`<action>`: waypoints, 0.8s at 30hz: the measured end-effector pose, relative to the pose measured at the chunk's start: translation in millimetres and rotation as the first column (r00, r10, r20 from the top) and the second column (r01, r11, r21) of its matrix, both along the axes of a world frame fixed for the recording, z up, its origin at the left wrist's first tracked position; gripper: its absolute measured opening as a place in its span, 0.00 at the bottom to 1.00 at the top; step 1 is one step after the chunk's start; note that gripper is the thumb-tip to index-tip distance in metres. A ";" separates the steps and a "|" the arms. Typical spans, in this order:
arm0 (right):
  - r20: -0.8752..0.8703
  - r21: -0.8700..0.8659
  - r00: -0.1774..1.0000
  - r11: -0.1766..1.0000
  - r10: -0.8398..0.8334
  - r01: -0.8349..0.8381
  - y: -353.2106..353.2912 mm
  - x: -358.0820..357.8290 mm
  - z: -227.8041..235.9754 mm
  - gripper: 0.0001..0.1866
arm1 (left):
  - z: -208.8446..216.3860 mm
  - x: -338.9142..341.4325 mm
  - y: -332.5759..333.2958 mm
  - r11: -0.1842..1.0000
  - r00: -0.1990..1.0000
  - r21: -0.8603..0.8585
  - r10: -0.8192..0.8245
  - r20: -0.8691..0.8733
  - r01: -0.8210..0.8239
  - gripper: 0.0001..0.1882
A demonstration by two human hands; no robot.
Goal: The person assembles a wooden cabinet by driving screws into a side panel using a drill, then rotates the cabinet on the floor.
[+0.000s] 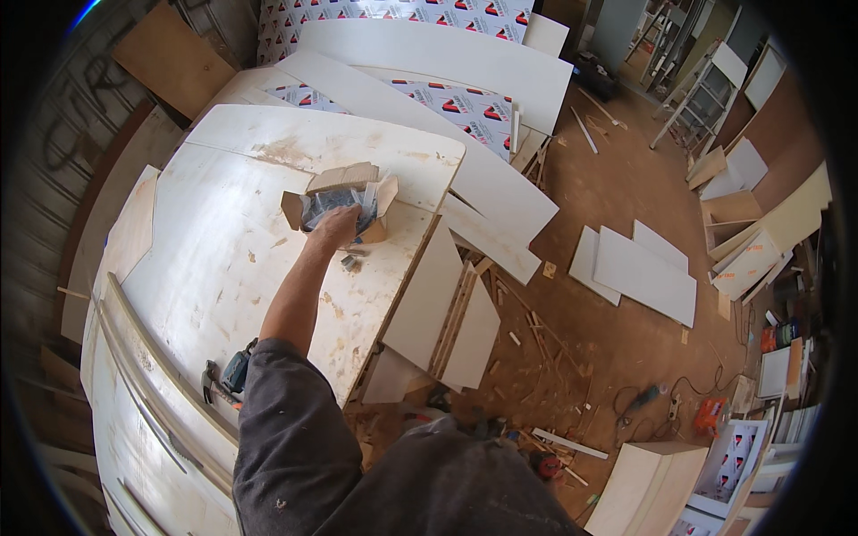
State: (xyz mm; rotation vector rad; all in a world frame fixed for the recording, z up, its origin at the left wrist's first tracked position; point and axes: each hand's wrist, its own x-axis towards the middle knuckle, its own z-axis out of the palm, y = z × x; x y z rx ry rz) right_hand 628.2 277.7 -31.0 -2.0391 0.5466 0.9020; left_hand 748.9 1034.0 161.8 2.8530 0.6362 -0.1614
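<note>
My left hand reaches into an open cardboard box on a white, scuffed worktop. Its fingers are bent down into clear plastic lining with dark contents; the fingertips are hidden, so what they grip does not show. The box flaps stand up and outward. Close to the box, on the near side, lie small grey metal pieces. Beside my left sleeve rest a claw hammer and a dark teal tool, partly covered by the sleeve. My right hand is out of view.
Long curved strips lie along the worktop's left side. White panels are stacked beyond it, and others lie on the brown floor. Wood scraps, a corded power tool and a stepladder are to the right.
</note>
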 end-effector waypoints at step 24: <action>-0.128 -0.225 0.892 0.889 -0.434 0.400 -46.3 -125.0 2.3 0.33 | -17.3 29.1 6.1 0.950 0.975 -0.307 0.009 0.220 0.061 0.06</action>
